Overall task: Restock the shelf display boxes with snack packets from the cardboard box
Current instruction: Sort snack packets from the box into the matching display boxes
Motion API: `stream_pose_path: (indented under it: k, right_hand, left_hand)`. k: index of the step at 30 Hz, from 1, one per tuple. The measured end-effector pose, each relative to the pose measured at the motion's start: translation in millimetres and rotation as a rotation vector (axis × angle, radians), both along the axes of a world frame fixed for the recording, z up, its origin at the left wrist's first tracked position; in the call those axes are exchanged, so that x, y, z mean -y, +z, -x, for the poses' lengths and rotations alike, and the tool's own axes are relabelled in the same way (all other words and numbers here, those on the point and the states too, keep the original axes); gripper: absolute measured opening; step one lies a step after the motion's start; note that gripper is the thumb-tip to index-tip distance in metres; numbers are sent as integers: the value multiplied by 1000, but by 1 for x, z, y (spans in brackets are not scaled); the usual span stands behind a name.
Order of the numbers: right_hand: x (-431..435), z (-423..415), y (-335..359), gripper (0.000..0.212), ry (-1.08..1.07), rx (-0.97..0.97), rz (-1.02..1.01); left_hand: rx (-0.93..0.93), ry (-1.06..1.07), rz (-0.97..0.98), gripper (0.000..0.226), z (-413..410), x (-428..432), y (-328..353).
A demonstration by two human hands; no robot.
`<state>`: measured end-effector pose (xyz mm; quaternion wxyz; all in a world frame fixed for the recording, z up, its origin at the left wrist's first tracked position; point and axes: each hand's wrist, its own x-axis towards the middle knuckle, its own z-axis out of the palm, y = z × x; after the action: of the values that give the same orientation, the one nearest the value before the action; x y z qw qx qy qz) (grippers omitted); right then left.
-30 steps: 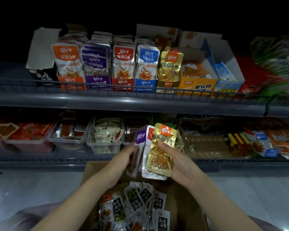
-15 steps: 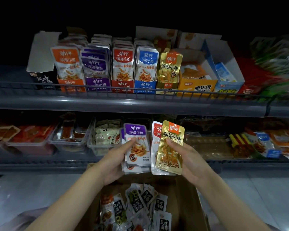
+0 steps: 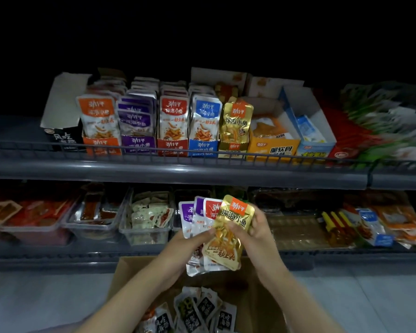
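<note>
The cardboard box [image 3: 135, 270] is cut by the bottom edge; far-right goods [image 3: 382, 121] are blurred.

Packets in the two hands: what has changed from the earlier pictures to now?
The left hand brought its purple packets rightwards against the red packet and gold packet in the right hand; all now overlap in one fan, gold in front. Both hands kept their hold. The shelf display boxes and cardboard box stayed as they were.

Left hand [image 3: 187, 248] and right hand [image 3: 258, 233] around fanned snack packets [image 3: 235, 221] above cardboard box [image 3: 259, 299]
</note>
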<state>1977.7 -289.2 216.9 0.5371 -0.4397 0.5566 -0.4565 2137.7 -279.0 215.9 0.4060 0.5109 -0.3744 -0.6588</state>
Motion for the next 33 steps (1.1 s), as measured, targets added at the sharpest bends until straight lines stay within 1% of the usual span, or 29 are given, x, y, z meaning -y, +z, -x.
stream_pose_path:
  k: [1,2,3,5,7,10,12,15,19,20,23,26,28,29,30,31,32,33]
  right_hand:
    - [4,6,5,58,13,-34,48]
    - [9,11,11,64,25,-65,75]
    - [13,15,17,62,35,-100,98]
    - [22,22,33,48,36,-148,149]
    - [35,29,54,37,33,-143,202]
    - [72,39,92,24,-49,-145,373]
    - [103,43,119,21,-127,-208,501]
    - [148,45,146,24,-126,-343,649]
    - [189,38,155,28,-65,-429,681]
    - [196,36,154,29,-49,-484,688]
    - [211,34,152,37,35,-746,735]
    - [214,31,146,40,131,-910,705]
    - [216,29,141,42,148,-1158,703]
    - [216,28,139,45,151,-1258,701]
    - [215,27,137,48,139,-1312,693]
    - [210,23,136,50,106,-1314,710]
    - [204,19,135,51,60,-1259,752]
    - [194,12,136,48,24,-1158,808]
  left_hand:
    - [-4,11,6,9,1,2,5]
    - [-20,19,8,11,1,4,8]
    - [-27,33,10,14,1,8,11]
    - [-20,74,25,17,-4,15,24]
    - [-10,97,62,19,-9,27,37]
    - [-19,115,160,22,-20,45,56]
    - [-36,129,195,22,-28,55,64]
    - [-55,171,218,21,-36,63,66]
    - [-85,228,219,18,-42,68,65]
    - [-80,234,213,19,-43,70,65]
    - [-70,246,205,20,-45,74,66]
    - [-78,242,208,19,-47,76,66]
    - [-78,233,211,19,-46,74,67]
    - [-76,231,213,19,-46,74,68]
    - [-79,234,216,18,-46,73,68]
    - [-82,238,220,18,-46,72,68]
    - [-83,241,225,19,-46,71,69]
    - [-82,240,229,20,-46,70,70]
